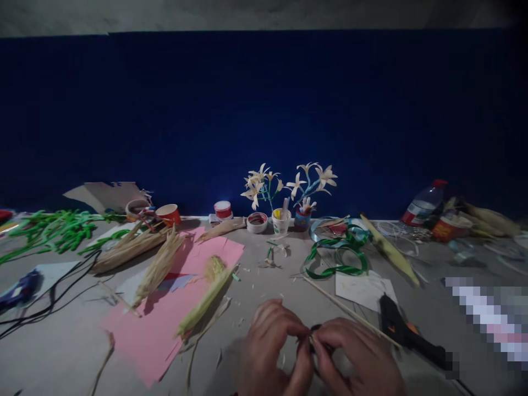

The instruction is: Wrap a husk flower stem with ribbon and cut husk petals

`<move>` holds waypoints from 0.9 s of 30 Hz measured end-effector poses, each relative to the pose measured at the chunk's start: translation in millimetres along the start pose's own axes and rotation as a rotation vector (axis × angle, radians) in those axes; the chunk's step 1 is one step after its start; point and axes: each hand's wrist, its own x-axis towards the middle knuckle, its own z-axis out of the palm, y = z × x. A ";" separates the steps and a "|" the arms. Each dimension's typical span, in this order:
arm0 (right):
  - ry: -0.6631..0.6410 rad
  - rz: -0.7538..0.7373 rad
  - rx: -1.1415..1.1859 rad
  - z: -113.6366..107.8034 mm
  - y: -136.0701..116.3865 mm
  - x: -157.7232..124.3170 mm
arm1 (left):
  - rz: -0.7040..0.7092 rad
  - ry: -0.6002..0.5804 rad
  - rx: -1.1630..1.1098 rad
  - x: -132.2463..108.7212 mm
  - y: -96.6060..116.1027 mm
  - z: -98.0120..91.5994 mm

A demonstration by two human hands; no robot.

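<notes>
My left hand [275, 344] and my right hand [357, 352] meet low in the middle of the head view. Both are closed, with thumbs and fingertips pinched together around a small dark, loop-like piece [315, 329]. Fingers cover most of it, so its kind cannot be made out. To the right of my right hand lies a black glue gun [406, 333] with an orange part. A thin stick [350, 311] runs diagonally just beyond my right hand. Left of my left hand, a pale green corn husk [206, 302] rests on pink paper [138, 330].
White handmade flowers [259, 184] stand in small cups at the back. Green ribbon [336, 269] lies coiled near a white card [365, 289]. Dried husks [127, 253], green fuzzy stems [61, 231] and dark cables [53, 294] spread leftward. A bottle [424, 203] leans at the back right.
</notes>
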 end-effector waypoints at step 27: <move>0.227 0.222 -0.003 -3.9 1.0 -4.5 | -0.110 0.008 0.134 14.0 1.4 -18.6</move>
